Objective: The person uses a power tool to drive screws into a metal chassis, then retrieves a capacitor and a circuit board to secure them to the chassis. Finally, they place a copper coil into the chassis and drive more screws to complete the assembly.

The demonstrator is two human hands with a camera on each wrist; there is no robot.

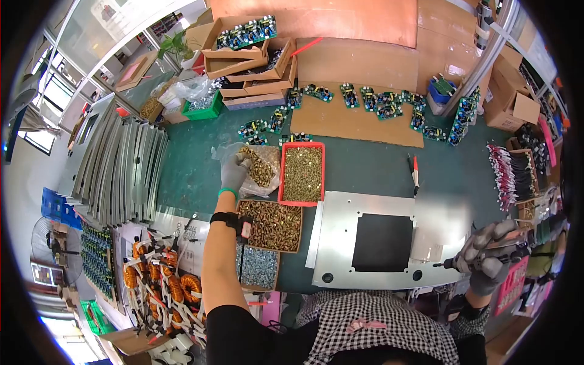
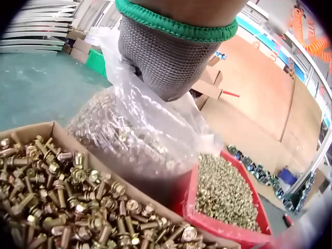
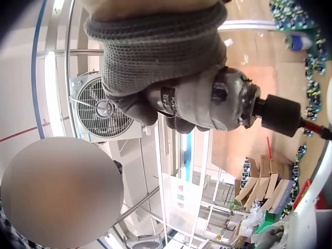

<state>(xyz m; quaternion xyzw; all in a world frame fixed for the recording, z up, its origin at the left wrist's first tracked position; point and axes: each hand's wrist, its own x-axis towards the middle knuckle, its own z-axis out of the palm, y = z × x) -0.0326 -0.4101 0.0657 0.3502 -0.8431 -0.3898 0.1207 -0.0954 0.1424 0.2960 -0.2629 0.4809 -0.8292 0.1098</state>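
Note:
My gloved left hand [image 1: 234,173] reaches into the mouth of a clear plastic bag [image 2: 150,129] of brass-coloured screws. Its fingers are at the screws [image 1: 261,165], and in the left wrist view the bag and glove hide the fingertips. Over on the right, my gloved right hand [image 1: 486,249] grips a power screwdriver [image 3: 207,101], fingers wrapped round its body. The screwdriver's bit [image 1: 439,265] points left, over the right part of a silver metal panel [image 1: 380,278] with a square cut-out.
A red tray [image 1: 323,173] of small fasteners stands beside the bag. Nearer me are a cardboard box [image 1: 271,226] of screws and a box of silvery parts [image 1: 258,267]. Circuit boards [image 1: 389,109] line the back, metal panels [image 1: 121,164] stand left, and a red-handled tool [image 1: 415,167] lies behind the silver panel.

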